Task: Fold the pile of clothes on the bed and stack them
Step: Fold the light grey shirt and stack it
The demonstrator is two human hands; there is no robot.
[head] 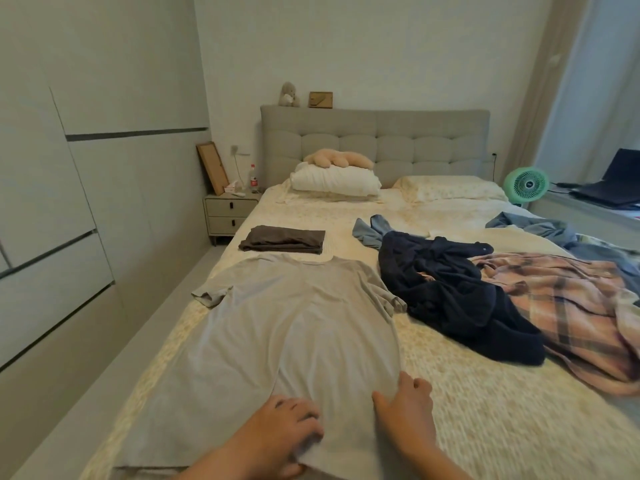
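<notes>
i see left hand [287,431] pinching grey t-shirt [291,327] hem on bed [485,410], right hand [408,410] spread flat on it.

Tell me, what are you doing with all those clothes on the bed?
Folding laundry. A grey T-shirt lies spread flat; the left hand grips its hem and the right hand rests on it. One dark folded piece is done. A navy garment, a plaid shirt and blue clothes wait unfolded.
</notes>
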